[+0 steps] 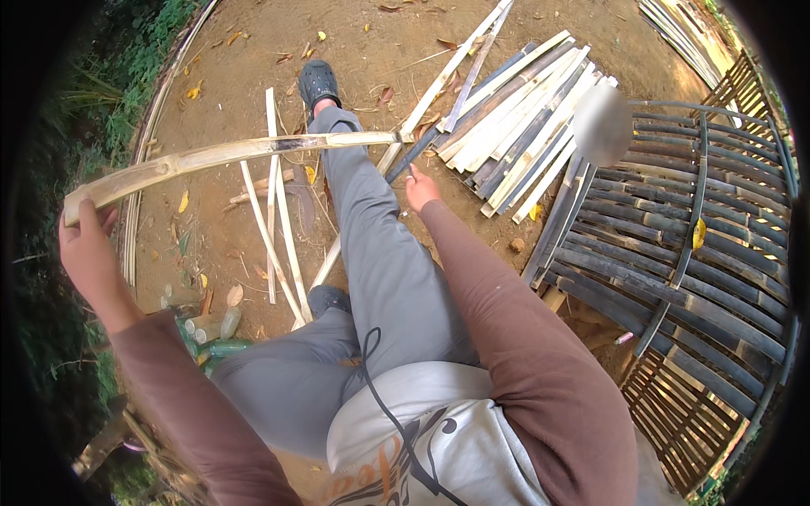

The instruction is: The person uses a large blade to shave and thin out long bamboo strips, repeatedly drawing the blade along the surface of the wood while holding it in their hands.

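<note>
A long, pale, flat bamboo strip (228, 156) is being held by 1 end in the left hand (84, 249), fingers closed around it, and is running rightward across the raised grey-trousered leg (371, 244). The right hand (420, 191) is being kept just below its far end, pinched on a thin sliver; contact cannot be told. A pile of split bamboo slats (523, 126) is lying beyond.

Long pale split bamboo strip (228, 156), bowed, held level above the outstretched leg
</note>
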`<state>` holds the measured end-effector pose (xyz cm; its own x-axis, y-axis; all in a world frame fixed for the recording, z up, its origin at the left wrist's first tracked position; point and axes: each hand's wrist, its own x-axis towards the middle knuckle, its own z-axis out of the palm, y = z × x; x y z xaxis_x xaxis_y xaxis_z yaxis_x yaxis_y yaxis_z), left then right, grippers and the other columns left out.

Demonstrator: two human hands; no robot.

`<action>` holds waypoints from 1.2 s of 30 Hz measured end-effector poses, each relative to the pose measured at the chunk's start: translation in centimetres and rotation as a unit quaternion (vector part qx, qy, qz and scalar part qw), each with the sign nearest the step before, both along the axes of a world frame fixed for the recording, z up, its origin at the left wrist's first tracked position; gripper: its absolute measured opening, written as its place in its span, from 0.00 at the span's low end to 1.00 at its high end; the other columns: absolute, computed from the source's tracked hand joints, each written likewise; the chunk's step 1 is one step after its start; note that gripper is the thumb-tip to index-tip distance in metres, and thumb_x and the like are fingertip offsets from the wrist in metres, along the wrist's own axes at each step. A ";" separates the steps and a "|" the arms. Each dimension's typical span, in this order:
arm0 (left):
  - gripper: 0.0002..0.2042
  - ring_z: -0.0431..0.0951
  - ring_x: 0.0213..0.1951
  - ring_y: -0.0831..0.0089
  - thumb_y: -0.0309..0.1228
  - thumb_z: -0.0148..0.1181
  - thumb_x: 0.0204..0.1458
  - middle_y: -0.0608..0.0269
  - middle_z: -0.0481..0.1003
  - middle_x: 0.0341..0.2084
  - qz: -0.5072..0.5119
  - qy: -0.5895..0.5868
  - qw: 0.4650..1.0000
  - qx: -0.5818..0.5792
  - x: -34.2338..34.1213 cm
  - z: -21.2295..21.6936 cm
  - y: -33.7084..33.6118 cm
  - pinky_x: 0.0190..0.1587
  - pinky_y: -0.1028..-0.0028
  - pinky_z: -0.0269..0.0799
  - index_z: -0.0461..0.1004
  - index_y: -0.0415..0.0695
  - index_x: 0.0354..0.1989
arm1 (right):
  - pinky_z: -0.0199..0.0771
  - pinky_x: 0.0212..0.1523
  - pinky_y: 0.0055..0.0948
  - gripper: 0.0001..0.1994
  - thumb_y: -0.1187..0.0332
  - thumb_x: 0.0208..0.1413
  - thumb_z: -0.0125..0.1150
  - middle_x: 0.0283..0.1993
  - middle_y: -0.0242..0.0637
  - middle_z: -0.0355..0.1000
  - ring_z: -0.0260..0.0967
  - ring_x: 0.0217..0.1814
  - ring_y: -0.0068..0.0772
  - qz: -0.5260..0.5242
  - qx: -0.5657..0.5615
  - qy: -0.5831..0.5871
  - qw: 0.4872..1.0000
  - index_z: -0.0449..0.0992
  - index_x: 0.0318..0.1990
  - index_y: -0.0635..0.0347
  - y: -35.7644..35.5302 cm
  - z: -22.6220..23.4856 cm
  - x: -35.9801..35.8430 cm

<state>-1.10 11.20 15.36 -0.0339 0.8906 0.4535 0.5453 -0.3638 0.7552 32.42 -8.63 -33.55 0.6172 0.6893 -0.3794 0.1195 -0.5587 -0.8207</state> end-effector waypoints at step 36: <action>0.16 0.84 0.40 0.72 0.32 0.58 0.69 0.56 0.83 0.42 -0.075 0.037 0.993 0.080 7.6 2.5 -15.1 0.43 0.71 0.83 0.77 0.33 0.58 | 0.76 0.57 0.48 0.27 0.61 0.76 0.48 0.54 0.61 0.80 0.79 0.55 0.63 0.147 0.237 -0.022 0.960 0.63 0.78 0.58 -6.7 26.7 -9.6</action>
